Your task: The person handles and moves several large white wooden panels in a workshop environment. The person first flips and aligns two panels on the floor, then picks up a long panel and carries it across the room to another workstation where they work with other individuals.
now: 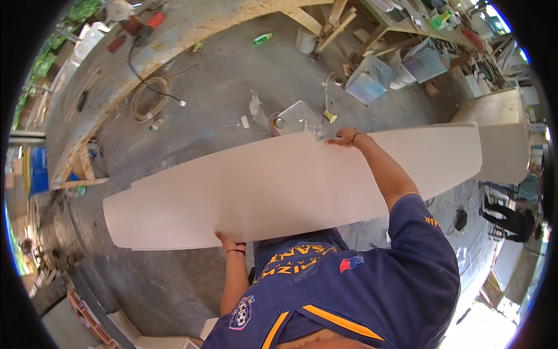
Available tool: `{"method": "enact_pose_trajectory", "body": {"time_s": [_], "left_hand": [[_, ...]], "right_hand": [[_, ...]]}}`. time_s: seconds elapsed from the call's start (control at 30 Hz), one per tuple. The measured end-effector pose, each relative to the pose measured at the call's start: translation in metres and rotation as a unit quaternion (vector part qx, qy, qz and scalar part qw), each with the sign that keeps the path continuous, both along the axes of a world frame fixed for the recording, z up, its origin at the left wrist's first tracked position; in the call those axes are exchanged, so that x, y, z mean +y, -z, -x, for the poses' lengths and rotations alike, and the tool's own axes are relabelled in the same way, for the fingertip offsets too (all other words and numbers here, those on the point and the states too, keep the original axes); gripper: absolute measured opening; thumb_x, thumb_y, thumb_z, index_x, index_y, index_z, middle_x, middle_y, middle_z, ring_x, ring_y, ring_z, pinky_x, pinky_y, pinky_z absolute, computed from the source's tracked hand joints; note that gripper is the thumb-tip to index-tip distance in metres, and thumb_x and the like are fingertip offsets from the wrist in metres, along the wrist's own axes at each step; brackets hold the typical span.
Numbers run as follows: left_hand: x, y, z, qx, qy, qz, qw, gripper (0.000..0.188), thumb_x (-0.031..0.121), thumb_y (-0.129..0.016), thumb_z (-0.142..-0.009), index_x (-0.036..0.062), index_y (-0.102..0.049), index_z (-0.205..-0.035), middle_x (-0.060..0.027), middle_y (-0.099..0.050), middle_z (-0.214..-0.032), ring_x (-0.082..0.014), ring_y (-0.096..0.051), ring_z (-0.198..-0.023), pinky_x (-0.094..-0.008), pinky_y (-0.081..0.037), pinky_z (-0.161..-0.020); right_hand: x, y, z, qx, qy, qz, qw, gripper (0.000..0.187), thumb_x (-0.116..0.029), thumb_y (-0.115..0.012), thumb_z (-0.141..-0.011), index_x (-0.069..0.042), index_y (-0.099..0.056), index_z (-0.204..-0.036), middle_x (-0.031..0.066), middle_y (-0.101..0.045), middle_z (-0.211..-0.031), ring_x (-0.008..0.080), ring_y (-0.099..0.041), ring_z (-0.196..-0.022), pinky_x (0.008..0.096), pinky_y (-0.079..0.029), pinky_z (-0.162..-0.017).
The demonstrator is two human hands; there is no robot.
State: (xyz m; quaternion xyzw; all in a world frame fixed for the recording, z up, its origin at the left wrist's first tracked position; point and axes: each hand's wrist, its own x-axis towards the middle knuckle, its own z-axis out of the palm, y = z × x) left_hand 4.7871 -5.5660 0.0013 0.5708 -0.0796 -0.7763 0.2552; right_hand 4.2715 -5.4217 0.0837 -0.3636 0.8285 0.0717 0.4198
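Note:
A long, pale board (pixel 250 186) stretches across the view in front of my body, its right end higher in the picture. Small steps show at its edges, and I cannot tell whether it is one sheet or several stacked. My left hand (pixel 231 241) grips the near edge, with the thumb on top and the other fingers hidden beneath. At the far edge, right of the middle, my right hand (pixel 345 138) is closed over the board, part of its fingers out of sight. Dark bands circle both wrists.
A wooden-edged bench (pixel 110 99) with a cable stands at the far left. On the floor lie a coiled hose (pixel 150 99), a clear plastic tray (pixel 299 118) and a green bottle (pixel 263 38). Plastic bins (pixel 369 78) stand far right, with a pale panel (pixel 504 148) nearer. A person (pixel 511 218) is at the right.

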Motion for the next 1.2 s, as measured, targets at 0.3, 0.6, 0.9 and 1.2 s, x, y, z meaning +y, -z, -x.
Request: {"method": "enact_pose_trajectory", "body": {"time_s": [0.3,0.6,0.9,1.2], "left_hand": [[-0.046,0.073,0.097,-0.046,0.01,-0.048,0.998,0.072,0.068,-0.02,-0.083,0.0173,-0.033,-0.133,-0.0032,-0.039,-0.134,-0.0258,-0.039,-0.12,-0.0446,-0.037,-0.096],[-0.057,0.193,0.178,-0.096,-0.003,-0.069,0.993,0.071,0.069,-0.021,-0.082,0.0218,-0.029,-0.135,-0.0012,-0.035,-0.137,-0.024,-0.036,-0.123,-0.0442,-0.035,-0.096],[-0.062,0.265,0.222,-0.079,0.006,-0.039,0.996,0.072,0.069,-0.02,-0.083,0.0208,-0.027,-0.136,-0.0004,-0.033,-0.138,-0.0236,-0.034,-0.124,-0.0445,-0.033,-0.098],[-0.067,0.284,0.249,-0.112,-0.022,-0.028,0.993,0.07,0.066,-0.02,-0.085,0.0193,-0.027,-0.136,-0.0015,-0.031,-0.139,-0.0231,-0.032,-0.125,-0.043,-0.031,-0.1]], "right_hand": [[-0.025,0.111,0.085,-0.016,0.029,0.0,0.999,0.076,-0.074,-0.044,-0.07,0.0,-0.061,-0.075,0.0199,-0.06,-0.081,0.0337,-0.058,-0.08,0.0403,-0.043,-0.072],[-0.034,0.236,0.164,-0.043,0.054,0.006,0.998,0.074,-0.073,-0.048,-0.069,0.0,-0.059,-0.073,0.0175,-0.059,-0.073,0.0302,-0.055,-0.071,0.0398,-0.042,-0.065],[-0.041,0.295,0.216,-0.055,0.06,-0.016,0.997,0.071,-0.07,-0.053,-0.069,0.0,-0.06,-0.078,0.013,-0.058,-0.071,0.0244,-0.053,-0.067,0.0361,-0.041,-0.063],[-0.053,0.32,0.244,-0.073,0.059,-0.027,0.995,0.071,-0.07,-0.052,-0.069,-0.003,-0.063,-0.088,0.0116,-0.061,-0.077,0.0232,-0.054,-0.073,0.0344,-0.042,-0.067]]}}
